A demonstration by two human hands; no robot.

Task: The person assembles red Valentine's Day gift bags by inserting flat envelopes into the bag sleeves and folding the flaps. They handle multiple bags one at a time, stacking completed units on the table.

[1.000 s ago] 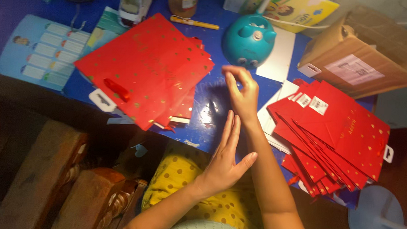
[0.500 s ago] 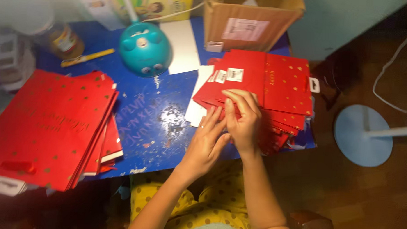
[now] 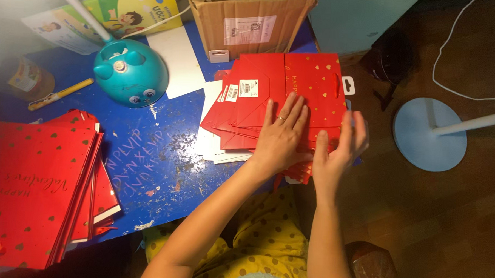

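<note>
The blue surface [image 3: 165, 152], scratched and spotted with paint, fills the left and middle of the view. At nine o'clock lies a big pile of red gift bags [image 3: 34, 192], flat and dotted with gold hearts. At one o'clock from the centre lies the second stack of red bags [image 3: 293, 91], fanned out over some white sheets [image 3: 211, 146], and just behind it at twelve o'clock stands an open cardboard box [image 3: 251, 24]. At three o'clock the round base of a fan [image 3: 428, 134] rests on the brown floor. A teal lamp base [image 3: 130, 74] with a little face sits at eleven o'clock.

The left hand [image 3: 280, 137] lies flat on the second stack, fingers spread wide, holding nothing. The right hand [image 3: 340, 150] is at the stack's right edge, fingers open and blurred; I cannot tell if they touch the top bag.

Half a second ago both hands were close together on this stack; now the right hand has moved apart to the right side, and the left pile shows less.
</note>
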